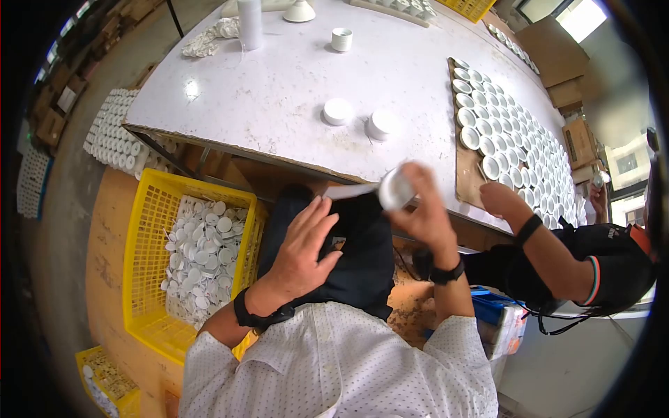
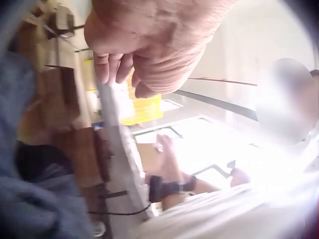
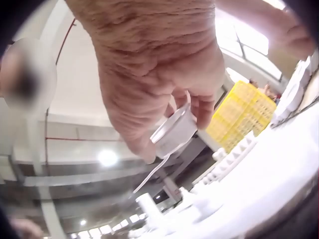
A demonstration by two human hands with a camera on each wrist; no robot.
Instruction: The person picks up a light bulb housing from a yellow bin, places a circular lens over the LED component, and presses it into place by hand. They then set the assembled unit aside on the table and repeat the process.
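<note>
My right hand (image 1: 428, 217) grips a small white cup (image 1: 396, 189) just off the table's front edge, thumb and fingers around its sides. The right wrist view shows the cup (image 3: 175, 132) tilted, with a thin white strip (image 3: 149, 175) trailing from it. That pale strip (image 1: 350, 190) reaches towards the left in the head view, near my left fingertips. My left hand (image 1: 300, 247) hovers over my lap, its fingers fairly straight and the thumb apart. Two white round pieces, one (image 1: 339, 111) left of the other (image 1: 380, 125), sit on the table ahead.
A cardboard sheet (image 1: 468, 182) with rows of white cups (image 1: 512, 129) lies at the right, near another person's arm (image 1: 547, 258). On my left stands a yellow basket (image 1: 132, 258) of white discs (image 1: 202, 259). A cup stack (image 1: 341, 40) and white cylinder (image 1: 249, 24) stand farther back.
</note>
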